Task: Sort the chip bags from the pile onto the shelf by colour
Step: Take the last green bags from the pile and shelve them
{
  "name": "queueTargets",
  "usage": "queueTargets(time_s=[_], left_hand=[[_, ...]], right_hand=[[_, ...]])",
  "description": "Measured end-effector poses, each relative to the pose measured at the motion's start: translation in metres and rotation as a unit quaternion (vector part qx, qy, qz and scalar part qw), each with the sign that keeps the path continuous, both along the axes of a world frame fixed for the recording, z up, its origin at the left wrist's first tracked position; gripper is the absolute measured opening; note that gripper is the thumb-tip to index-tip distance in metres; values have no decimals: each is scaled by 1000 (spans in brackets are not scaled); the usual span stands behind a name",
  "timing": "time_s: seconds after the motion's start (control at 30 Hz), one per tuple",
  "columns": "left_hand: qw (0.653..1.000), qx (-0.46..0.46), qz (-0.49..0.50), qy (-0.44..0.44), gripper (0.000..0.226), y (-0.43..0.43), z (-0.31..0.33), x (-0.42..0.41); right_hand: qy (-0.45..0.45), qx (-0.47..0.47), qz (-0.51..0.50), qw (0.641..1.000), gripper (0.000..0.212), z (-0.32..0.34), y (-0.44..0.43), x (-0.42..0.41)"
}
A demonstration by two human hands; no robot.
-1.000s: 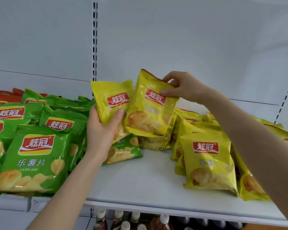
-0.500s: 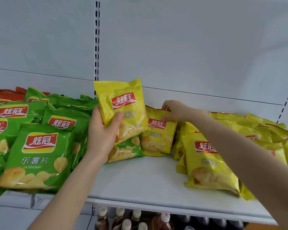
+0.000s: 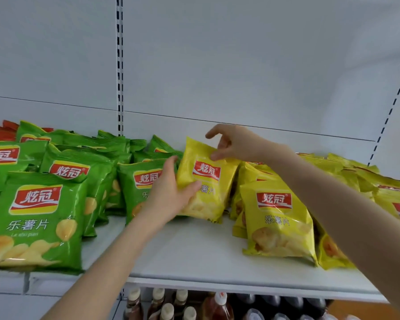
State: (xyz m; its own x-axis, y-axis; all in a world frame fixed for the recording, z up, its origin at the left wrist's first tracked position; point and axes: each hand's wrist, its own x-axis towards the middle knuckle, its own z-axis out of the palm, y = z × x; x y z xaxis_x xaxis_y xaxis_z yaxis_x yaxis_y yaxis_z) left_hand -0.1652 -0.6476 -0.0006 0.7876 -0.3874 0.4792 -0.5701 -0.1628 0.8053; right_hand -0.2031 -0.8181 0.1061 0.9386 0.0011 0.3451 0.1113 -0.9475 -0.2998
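Note:
My left hand (image 3: pixel 169 195) grips a yellow chip bag (image 3: pixel 208 179) by its left side, thumb across the front, and holds it upright on the white shelf (image 3: pixel 194 255). My right hand (image 3: pixel 236 142) hovers at the bag's top right corner. Its thumb touches the corner and the other fingers are loosely spread above it. The bag stands between the green chip bags (image 3: pixel 37 218) on the left and the other yellow chip bags (image 3: pixel 277 218) on the right.
Red chip bags (image 3: pixel 0 135) peek out behind the green ones at the far left. Bare shelf lies in front of the held bag. Sauce bottles (image 3: pixel 219 306) fill the level below. A slotted upright (image 3: pixel 119 65) runs up the white back wall.
My right hand set its yellow bag down among the yellow ones and let go. My left hand lowered its yellow bag onto the shelf to the right; the right hand came to its top.

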Motion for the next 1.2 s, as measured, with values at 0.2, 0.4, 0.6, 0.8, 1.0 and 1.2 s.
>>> queueTargets(time_s=[0.2, 0.4, 0.6, 0.8, 1.0, 1.2], left_hand=[[942, 170, 79, -277, 50, -4, -19, -14], [921, 313, 82, -218, 35, -11, -26, -20], [872, 339, 123, -332, 36, -8, -25, -27], [859, 294, 118, -402, 34, -3, -26, -35], [854, 239, 109, -448, 33, 34, -26, -65], [845, 247, 164, -446, 36, 137, -14, -85]], right_hand=[[34, -103, -19, 994, 32, -2, -8, 10], [47, -147, -27, 988, 30, -10, -13, 12], [19, -130, -16, 991, 29, -13, -19, 7], [-92, -56, -6, 994, 25, -3, -18, 7], [-143, -20, 39, 989, 23, 7, 31, 11], [-181, 8, 137, 974, 23, 8, 153, 28]])
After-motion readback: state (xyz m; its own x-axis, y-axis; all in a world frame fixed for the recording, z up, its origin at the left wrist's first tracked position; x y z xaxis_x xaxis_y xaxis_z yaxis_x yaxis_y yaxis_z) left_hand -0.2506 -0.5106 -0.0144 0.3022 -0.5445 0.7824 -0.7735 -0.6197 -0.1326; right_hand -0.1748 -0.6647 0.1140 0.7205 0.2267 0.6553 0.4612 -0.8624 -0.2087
